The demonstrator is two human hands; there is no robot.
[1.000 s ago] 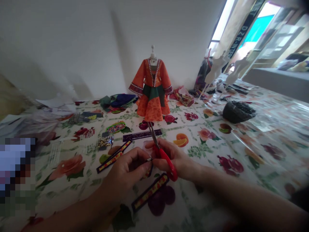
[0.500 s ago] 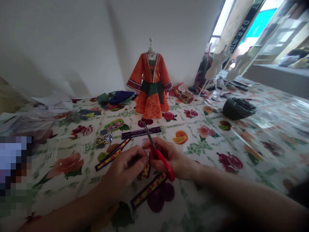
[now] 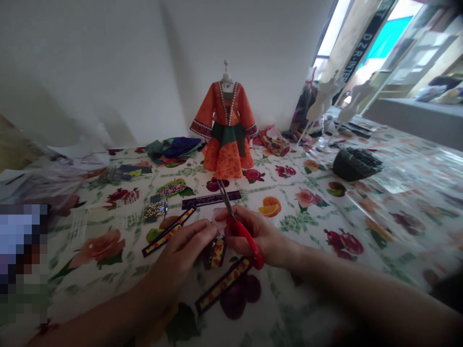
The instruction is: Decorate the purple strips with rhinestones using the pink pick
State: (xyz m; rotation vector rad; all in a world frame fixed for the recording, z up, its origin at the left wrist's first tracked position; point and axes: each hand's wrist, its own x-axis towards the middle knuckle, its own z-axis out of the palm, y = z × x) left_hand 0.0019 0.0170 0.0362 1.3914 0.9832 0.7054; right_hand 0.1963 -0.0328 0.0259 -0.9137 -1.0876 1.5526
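My right hand (image 3: 258, 236) is closed round a pair of red-handled scissors (image 3: 249, 243). Their narrow blades point away from me, slightly apart at the tips. My left hand (image 3: 191, 246) pinches a short strip of patterned trim (image 3: 217, 253), yellow and red with dark edges, hanging just left of the scissors' handles. Its upper end is partly hidden by my fingers. Nearer me on the cloth lies another trim strip (image 3: 222, 286). More yellow-patterned trim (image 3: 162, 241) rests beyond my left hand, and a dark strip with a white dotted line (image 3: 210, 200) lies ahead of the hands.
A small dress form in an orange and green dress (image 3: 227, 130) stands by the wall. Beads (image 3: 172, 187) and gold sequins (image 3: 156, 208) lie to the left. Folded fabric (image 3: 177, 147) is behind them. On the right are a black bundle (image 3: 356, 163) and white dress forms (image 3: 321, 103).
My fingertips have drawn slightly apart, the left hand shifting a little left, so more of the short trim strip shows. The scissors have moved slightly right.
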